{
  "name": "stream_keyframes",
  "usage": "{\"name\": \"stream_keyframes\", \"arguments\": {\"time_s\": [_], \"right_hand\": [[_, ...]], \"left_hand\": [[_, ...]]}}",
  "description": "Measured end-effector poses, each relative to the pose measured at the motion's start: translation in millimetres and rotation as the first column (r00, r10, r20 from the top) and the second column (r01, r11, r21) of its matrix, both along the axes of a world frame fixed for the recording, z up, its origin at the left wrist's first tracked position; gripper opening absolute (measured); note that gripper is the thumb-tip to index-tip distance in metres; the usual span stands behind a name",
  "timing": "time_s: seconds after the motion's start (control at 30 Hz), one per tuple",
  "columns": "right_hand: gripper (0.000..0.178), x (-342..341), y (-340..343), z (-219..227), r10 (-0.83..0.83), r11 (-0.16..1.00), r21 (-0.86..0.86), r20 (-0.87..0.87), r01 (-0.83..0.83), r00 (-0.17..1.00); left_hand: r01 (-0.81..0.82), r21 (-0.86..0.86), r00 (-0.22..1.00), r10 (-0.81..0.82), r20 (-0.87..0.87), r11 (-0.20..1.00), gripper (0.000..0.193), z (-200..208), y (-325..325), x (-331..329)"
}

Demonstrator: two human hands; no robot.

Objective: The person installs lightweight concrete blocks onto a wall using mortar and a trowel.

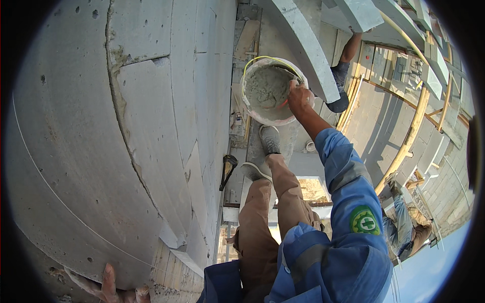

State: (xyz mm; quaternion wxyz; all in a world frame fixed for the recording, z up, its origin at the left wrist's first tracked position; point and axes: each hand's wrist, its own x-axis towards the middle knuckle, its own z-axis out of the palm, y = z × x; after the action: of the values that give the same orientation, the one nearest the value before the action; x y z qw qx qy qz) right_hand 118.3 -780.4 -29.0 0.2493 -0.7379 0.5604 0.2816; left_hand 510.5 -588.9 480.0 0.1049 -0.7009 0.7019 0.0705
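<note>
My right hand (299,97) is closed at the right side of a white bucket (247,103) with a yellow handle. Wet grey mortar (268,86) lies inside it. Something orange-red shows beside my fingers in the mortar, but what they grip is not clear. At the lower left, my left hand (112,287) has its fingers apart at the edge of a large grey block wall (151,126). The rest of that hand is cut off by the dark rim of the picture.
A thin string (45,182) runs along the wall. A black tool (228,171) rests near my feet. Grey slabs (308,45) jut in at the upper right, with a co-worker's arm (350,48) behind them. Another person (406,227) is at the lower right, near wooden poles (411,134).
</note>
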Motion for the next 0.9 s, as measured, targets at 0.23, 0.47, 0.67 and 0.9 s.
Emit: {"name": "stream_keyframes", "arguments": {"time_s": [0.23, 0.47, 0.67, 0.9], "right_hand": [[0.048, -11, 105, -128, 0.075, 0.994, -0.047, -0.323, -0.095, 0.944], [0.033, 51, 96, -36, 0.283, 0.921, 0.292, -0.042, -0.259, 0.958], [0.029, 3, 67, -29, -0.504, 0.720, 0.587, 0.075, 0.371, 0.860], [0.047, -33, 112, -16, -0.853, 0.510, 0.655, 0.303, 0.558, 0.424]], "left_hand": [[0.010, -0.107, 0.990, -0.025, -0.139, 0.994, 0.063, -14, -32, -19], [-0.142, 0.073, 0.987, 0.147, -0.064, 0.987, 0.076, 13, 6, 8], [-0.179, -0.007, 0.979, 0.177, -0.105, 0.984, 0.065, -2, 6, -8], [-0.104, -0.016, 0.993, 0.103, -0.048, 0.994, 0.069, 2, 1, 2]]}}
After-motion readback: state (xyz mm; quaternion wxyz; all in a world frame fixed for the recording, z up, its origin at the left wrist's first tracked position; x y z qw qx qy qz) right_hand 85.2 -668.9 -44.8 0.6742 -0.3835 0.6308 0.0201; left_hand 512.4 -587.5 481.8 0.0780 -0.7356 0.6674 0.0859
